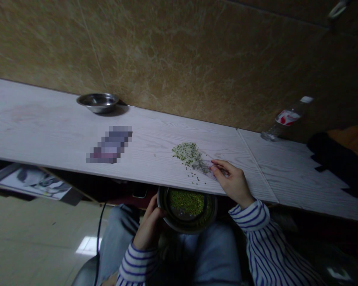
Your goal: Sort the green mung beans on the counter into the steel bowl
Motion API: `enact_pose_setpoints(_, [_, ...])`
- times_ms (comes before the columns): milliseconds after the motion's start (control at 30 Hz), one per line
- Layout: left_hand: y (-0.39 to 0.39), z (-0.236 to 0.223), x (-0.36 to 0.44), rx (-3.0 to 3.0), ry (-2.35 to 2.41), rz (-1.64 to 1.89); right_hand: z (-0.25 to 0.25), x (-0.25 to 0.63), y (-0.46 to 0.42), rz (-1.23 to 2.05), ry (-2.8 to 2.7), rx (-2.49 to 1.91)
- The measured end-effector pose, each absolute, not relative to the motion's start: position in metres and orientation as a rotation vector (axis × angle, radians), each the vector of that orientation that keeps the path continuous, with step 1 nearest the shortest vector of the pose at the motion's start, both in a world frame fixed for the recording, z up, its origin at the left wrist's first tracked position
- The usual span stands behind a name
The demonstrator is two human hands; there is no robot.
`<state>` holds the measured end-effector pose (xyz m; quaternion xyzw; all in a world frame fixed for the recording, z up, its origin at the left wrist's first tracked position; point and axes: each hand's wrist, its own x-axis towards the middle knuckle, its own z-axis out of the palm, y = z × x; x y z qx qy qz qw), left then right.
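My left hand grips the side of a round metal bowl, which sits over my lap just below the counter's front edge. Inside it lie many small green beans. On the counter, my right hand pinches a thin, see-through piece that looks like plastic, with pinkish marks near the fingertips. This piece touches the near right end of a spread pile of green beans and pale bits. A few loose beans are scattered between the pile and the counter edge.
A shallow steel bowl stands near the wall on the left. In front of it lies a blurred flat object. A clear bottle and dark cloth are to the right. An open drawer is below left.
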<state>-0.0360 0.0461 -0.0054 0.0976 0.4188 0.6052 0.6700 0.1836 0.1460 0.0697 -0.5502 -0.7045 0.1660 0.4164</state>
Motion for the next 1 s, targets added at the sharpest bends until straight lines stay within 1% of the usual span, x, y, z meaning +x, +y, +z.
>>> enact_pose_setpoints(600, [0.046, -0.005, -0.041, 0.205, 0.978, 1.357, 0.067, 0.173, 0.154, 0.432, -1.813, -1.332])
enact_pose_setpoints(1000, [0.045, -0.006, -0.048, 0.203, 0.958, 1.369, 0.071, 0.172, 0.158, 0.504, -1.872, -1.278])
